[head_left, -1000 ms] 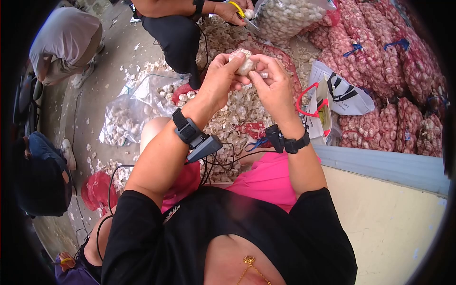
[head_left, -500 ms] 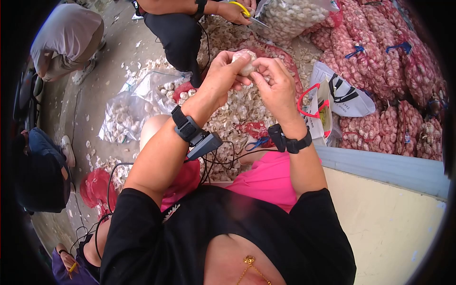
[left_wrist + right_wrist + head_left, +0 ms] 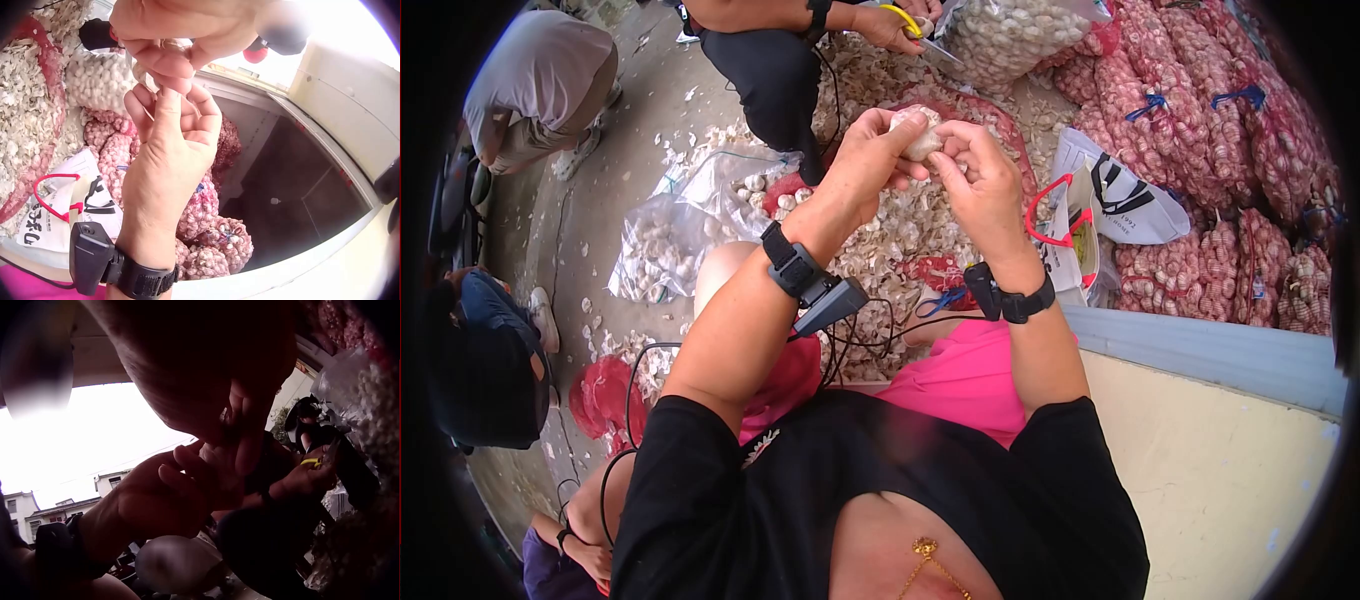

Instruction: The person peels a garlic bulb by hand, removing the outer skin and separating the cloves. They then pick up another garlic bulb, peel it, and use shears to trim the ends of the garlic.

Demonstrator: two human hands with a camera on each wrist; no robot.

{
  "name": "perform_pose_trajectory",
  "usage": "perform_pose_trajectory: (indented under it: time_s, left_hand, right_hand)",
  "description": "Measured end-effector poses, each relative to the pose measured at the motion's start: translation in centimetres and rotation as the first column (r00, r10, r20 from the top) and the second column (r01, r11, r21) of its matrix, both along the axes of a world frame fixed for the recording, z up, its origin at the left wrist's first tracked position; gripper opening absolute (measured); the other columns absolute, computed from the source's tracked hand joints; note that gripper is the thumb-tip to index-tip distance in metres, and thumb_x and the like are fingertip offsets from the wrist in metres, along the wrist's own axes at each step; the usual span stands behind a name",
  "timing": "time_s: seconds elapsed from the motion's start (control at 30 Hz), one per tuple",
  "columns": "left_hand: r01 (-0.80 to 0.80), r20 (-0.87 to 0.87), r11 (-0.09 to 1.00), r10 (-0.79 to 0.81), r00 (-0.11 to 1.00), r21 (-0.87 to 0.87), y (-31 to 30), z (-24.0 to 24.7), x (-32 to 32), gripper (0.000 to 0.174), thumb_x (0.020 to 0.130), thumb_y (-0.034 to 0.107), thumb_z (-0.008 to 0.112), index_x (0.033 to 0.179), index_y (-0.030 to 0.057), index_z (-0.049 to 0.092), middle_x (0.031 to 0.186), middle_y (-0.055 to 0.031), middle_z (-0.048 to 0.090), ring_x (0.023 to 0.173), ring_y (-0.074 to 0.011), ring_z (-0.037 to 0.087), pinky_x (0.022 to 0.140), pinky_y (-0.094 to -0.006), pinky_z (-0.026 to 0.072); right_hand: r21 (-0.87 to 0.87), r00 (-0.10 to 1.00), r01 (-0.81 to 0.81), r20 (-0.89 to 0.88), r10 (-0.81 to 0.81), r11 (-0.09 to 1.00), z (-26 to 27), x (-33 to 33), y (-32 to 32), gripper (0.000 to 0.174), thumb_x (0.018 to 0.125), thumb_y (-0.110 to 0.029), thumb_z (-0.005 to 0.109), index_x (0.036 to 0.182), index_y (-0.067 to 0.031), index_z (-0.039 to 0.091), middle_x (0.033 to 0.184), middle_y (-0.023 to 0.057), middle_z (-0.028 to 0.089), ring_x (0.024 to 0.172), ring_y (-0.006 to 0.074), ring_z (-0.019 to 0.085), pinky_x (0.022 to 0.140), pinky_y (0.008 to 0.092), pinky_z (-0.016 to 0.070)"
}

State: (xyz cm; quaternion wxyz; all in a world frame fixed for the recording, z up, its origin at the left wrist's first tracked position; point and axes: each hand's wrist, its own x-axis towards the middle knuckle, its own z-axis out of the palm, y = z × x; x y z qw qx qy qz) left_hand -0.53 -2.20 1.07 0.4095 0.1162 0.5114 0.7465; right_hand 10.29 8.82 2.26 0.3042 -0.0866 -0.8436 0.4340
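A whitish garlic bulb (image 3: 919, 138) is held up before me in the head view. My left hand (image 3: 865, 165) grips it, thumb across its near face and fingers beneath. On its right side, my right hand (image 3: 982, 185) pinches at the bulb's edge between thumb and curled forefinger. From the left wrist, the left hand (image 3: 194, 28) arches over the right hand (image 3: 169, 144), whose fingertips meet it and mostly cover the bulb. The right wrist view is dark; the garlic bulb (image 3: 219, 459) shows faintly between the two hands.
Loose garlic skins (image 3: 880, 260) cover the ground below. A clear bag of bulbs (image 3: 655, 250) lies left; a white bag with red handles (image 3: 1135, 200) and stacked red net sacks (image 3: 1180, 110) stand right. Opposite, another person holds yellow-handled scissors (image 3: 910, 25) beside a filled bag (image 3: 1010, 40).
The pale scrap at my right fingertips a second ago no longer shows. My right hand has shifted slightly, its fingers more curled at the bulb. The left hand keeps its hold.
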Motion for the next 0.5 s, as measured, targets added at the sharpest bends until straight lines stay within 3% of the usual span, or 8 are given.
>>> perform_pose_trajectory:
  time_s: [0.03,0.1,0.13,0.2,0.43,0.5]
  left_hand:
    - [0.005,0.003,1.0,-0.005,1.0,-0.001,0.0,0.0,0.0,0.031,0.096,0.032,0.059,0.103,0.0042,0.047,0.081,-0.0075,0.062,0.052,-0.0076,0.058,0.038,-0.0164,0.0368]
    - [-0.002,0.003,1.0,0.002,1.0,0.011,0.1,-0.1,0.1,0.031,0.096,0.032,0.059,0.103,0.0043,0.047,0.082,-0.0074,0.062,0.052,-0.0077,0.058,0.038,-0.0163,0.0366]
    - [-0.009,0.001,1.0,0.009,1.0,0.024,0.1,-0.1,0.2,0.03,0.096,0.032,0.059,0.103,0.0043,0.048,0.082,-0.0073,0.062,0.052,-0.0079,0.058,0.038,-0.0163,0.0364]
    - [-0.013,0.025,0.999,0.012,1.0,0.039,0.0,-0.2,0.1,0.032,0.096,0.032,0.059,0.104,0.0031,0.047,0.082,-0.0073,0.062,0.053,-0.0082,0.057,0.04,-0.0175,0.0388]
    - [-0.038,0.208,0.989,0.008,0.978,0.142,-0.6,-0.2,-0.7,0.03,0.096,0.035,0.057,0.099,0.006,0.052,0.081,-0.0019,0.06,0.055,-0.0069,0.052,0.046,-0.0197,0.0388]
    - [-0.021,0.208,0.99,-0.008,0.978,0.137,-0.5,-0.3,-0.7,0.03,0.096,0.035,0.058,0.099,0.0062,0.052,0.08,-0.0016,0.06,0.055,-0.0068,0.052,0.047,-0.0198,0.039]
  right_hand:
    - [0.0,1.0,0.0,0.0,0.0,1.0,0.0,0.0,0.2,0.017,0.081,0.002,0.068,0.094,-0.004,0.059,0.085,0.01,0.06,0.073,0.0255,0.062,0.062,0.0339,0.0494]
    - [0.253,0.997,-0.044,-0.053,0.059,0.966,-0.1,0.0,0.7,0.017,0.082,0.001,0.067,0.095,-0.0044,0.058,0.085,0.0109,0.06,0.073,0.0265,0.063,0.062,0.0345,0.0493]
    - [0.253,0.997,-0.044,-0.053,0.059,0.966,-0.1,0.0,0.8,0.017,0.082,0.001,0.067,0.095,-0.0044,0.058,0.085,0.0109,0.06,0.073,0.0265,0.063,0.062,0.0345,0.0493]
    - [0.297,0.998,-0.054,-0.015,0.061,0.953,-0.2,0.1,0.8,0.012,0.085,0.002,0.064,0.096,-0.001,0.059,0.086,0.0099,0.06,0.072,0.0189,0.064,0.06,0.028,0.0511]
    - [0.263,0.987,-0.138,0.12,0.109,0.955,-1.6,0.7,1.4,0.009,0.085,0.003,0.062,0.093,0.0011,0.058,0.092,0.0118,0.06,0.075,0.021,0.066,0.062,0.0297,0.0523]
    - [0.41,0.999,-0.029,0.044,0.012,0.912,-2.1,0.5,2.3,0.012,0.086,0.003,0.061,0.098,0.0012,0.06,0.096,0.0112,0.06,0.078,0.0195,0.067,0.066,0.0278,0.0542]
